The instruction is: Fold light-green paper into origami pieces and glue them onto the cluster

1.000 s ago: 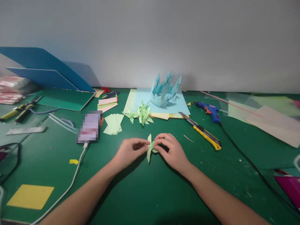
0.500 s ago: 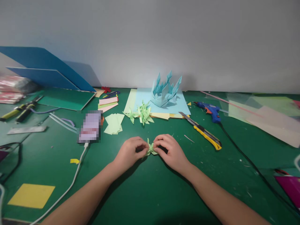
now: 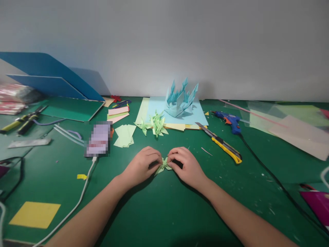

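Note:
A small light-green origami flower (image 3: 165, 165) with pointed petals is held between my two hands, low over the green table (image 3: 169, 212). My left hand (image 3: 145, 164) pinches its left side between thumb and fingers. On the other side, my right hand (image 3: 187, 166) pinches the right petals; the fingertips hide part of the paper. Beyond my hands sit several finished light-green paper flowers (image 3: 158, 124). To their left lies a fanned pile of pale green paper slips (image 3: 124, 135).
A blue folded-paper model (image 3: 180, 103) stands on light-blue sheets at the back. Rightward lie a yellow utility knife (image 3: 226, 149), blade out, and a blue glue gun (image 3: 228, 120) with a black cord. At left are a phone (image 3: 99, 139) on a white cable and pliers (image 3: 28, 120).
My left hand has shifted slightly up and its fingertips now cover the flower's upper left petal, which stood upright before. My right hand is nearly still.

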